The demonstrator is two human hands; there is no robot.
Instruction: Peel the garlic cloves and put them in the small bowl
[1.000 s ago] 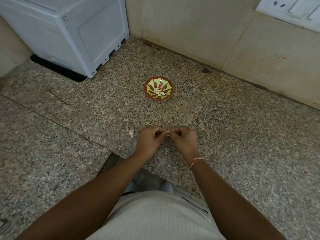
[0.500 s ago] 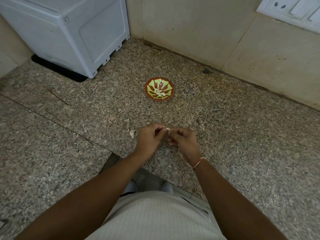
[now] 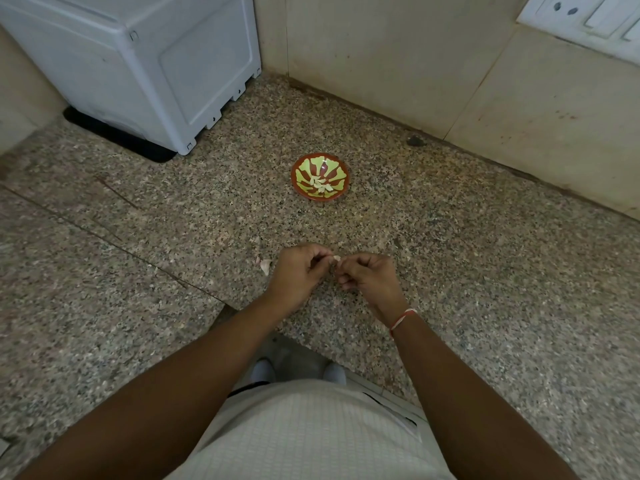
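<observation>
Both forearms are bare — no sleeves reach into view. The right wrist carries a thin thread band (image 3: 401, 319), red and white, tied snugly. The torso is covered by a pale, off-white shirt (image 3: 311, 434) with a fine waffle-like check woven through it. Below its hem sit two light-coloured toe caps (image 3: 262, 370) — whether socks or shoes is unclear.
</observation>
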